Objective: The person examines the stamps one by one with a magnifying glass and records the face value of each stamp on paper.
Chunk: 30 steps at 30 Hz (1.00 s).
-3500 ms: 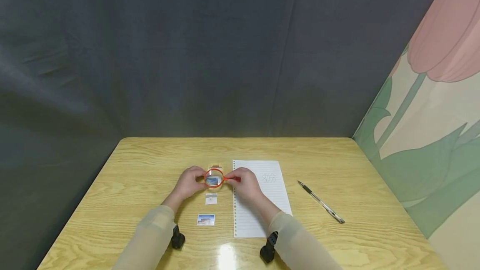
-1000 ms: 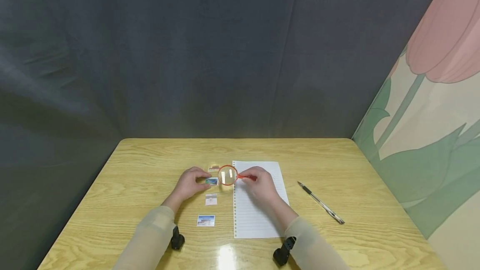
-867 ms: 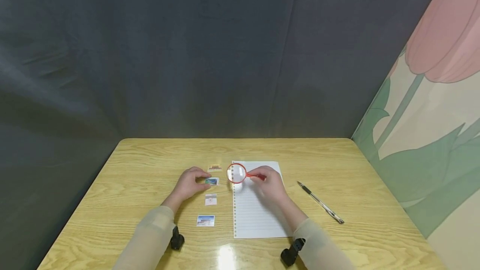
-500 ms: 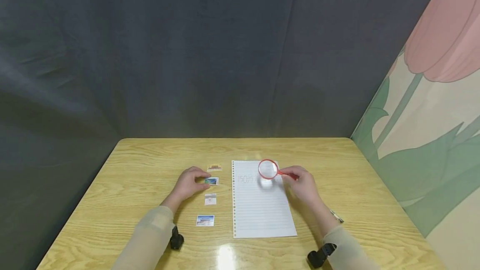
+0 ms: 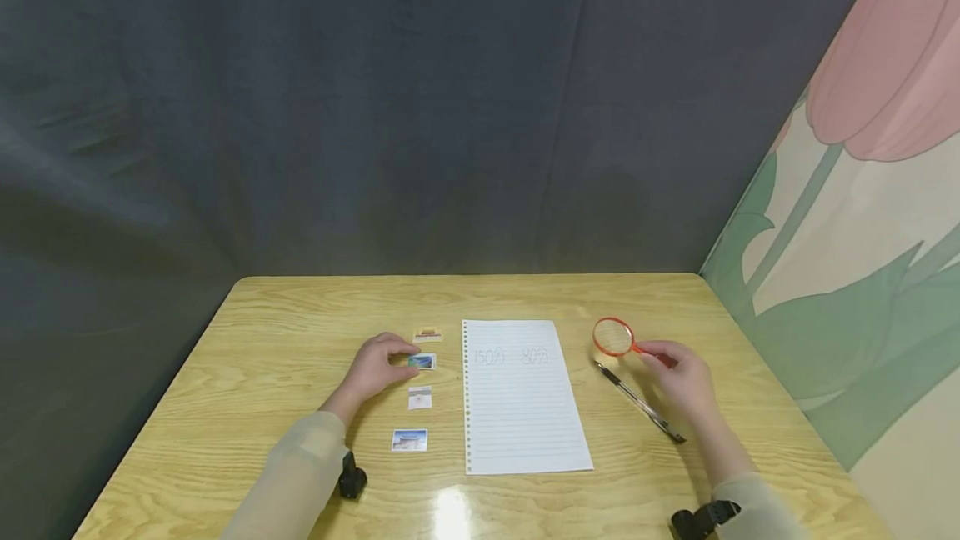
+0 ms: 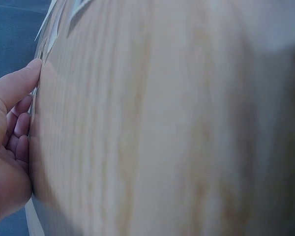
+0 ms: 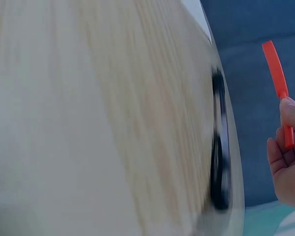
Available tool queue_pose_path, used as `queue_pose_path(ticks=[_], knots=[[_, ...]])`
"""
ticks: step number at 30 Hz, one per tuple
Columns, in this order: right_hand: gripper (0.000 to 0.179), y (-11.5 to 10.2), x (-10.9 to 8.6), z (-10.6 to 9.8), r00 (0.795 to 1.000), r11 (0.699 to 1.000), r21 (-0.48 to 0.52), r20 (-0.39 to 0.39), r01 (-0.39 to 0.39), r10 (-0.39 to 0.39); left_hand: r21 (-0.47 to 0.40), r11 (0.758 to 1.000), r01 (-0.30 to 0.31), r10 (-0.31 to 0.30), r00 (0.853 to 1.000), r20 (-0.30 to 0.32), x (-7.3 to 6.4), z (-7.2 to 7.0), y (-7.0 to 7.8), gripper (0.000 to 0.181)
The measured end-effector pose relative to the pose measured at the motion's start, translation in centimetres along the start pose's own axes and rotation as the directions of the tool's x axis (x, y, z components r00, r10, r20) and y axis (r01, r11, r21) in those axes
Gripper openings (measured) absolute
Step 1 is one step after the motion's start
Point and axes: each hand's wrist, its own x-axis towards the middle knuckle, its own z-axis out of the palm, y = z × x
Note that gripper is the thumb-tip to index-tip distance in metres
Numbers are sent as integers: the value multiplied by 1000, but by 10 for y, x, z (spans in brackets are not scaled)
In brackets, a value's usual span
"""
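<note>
My right hand (image 5: pixel 682 377) grips a red magnifying glass (image 5: pixel 613 337) by its handle, above the table's right part, just beyond a pen. The right wrist view shows its red rim (image 7: pixel 274 69) edge-on, with the handle between thumb and fingers. My left hand (image 5: pixel 371 369) rests on the table, thumb and forefinger at the long edges of a small blue-green stamp (image 5: pixel 423 362). In the left wrist view the thumb (image 6: pixel 27 78) is low on the wood and the other fingers are curled. Other stamps lie in the same column: a yellow one (image 5: pixel 428 335), a pale one (image 5: pixel 420 397) and a blue one (image 5: pixel 409 440).
A lined sheet of paper (image 5: pixel 528 423) with punched holes lies right of the stamps, bearing handwriting that looks like "150" and "80" with a character after each. The black-gripped pen (image 5: pixel 637 401) lies slanted right of it. A dark curtain (image 5: pixel 450 107) hangs behind the table.
My right hand has carried the magnifying glass rightward, from over the blue-green stamp, across the paper, to beyond the pen. Both written figures now show. My left hand has stayed at the stamp.
</note>
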Motion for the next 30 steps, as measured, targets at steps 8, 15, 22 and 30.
queue_pose_path(ticks=[8, 15, 22, 30], knots=[[22, 23, -8, -29, 997, 992, -103, 4, -78, 79, 23, 1000, -3, 3, 1000, -2, 0, 1, 3, 29], [29, 39, -12, -39, 992, 980, -159, 21, -123, 128, 24, 1000, -6, 6, 1000, -2, 1, 2, 2, 30], [29, 48, -15, -42, 986, 971, -183, 38, -155, 165, 15, 1000, 5, -5, 1000, -1, 1, 2, 1, 29], [33, 61, -16, -44, 978, 966, -189, 72, -179, 195, 21, 1000, 4, -4, 1000, -6, 1, 3, 0, 29]])
